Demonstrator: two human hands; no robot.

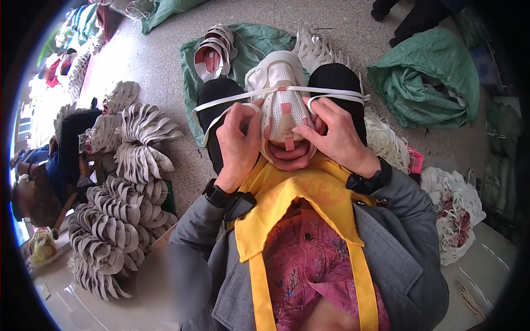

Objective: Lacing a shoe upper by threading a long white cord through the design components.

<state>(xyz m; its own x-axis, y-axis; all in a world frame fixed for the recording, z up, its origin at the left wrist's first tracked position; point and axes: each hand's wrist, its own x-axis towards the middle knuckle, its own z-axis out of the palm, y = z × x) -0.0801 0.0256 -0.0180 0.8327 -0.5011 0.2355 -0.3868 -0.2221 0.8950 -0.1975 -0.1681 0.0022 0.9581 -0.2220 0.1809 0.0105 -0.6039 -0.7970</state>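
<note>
A white mesh shoe upper [283, 74] with pink trim and a pink lining rests between my knees, its toe pointing away from me. Across it runs a flat white shoelace [232, 100], whose loose ends stretch out to both sides over my dark trouser legs. My left hand [237, 142] is closed at the upper's left edge, pinching the lace by the eyelets. On the other side my right hand [339, 134] grips lace and upper together, its thumb lying on the tongue. The fingertips partly hide the eyelets. A yellow apron [301, 190] covers my lap.
Stacked pale shoe parts [118, 226] fill the left side. Several shoe uppers [215, 52] lie on a green sack [256, 36] ahead. Another green sack [428, 77] stands at the far right. White lace bundles [450, 212] and a pink box [415, 160] lie right. Another person's legs [417, 22] show top right.
</note>
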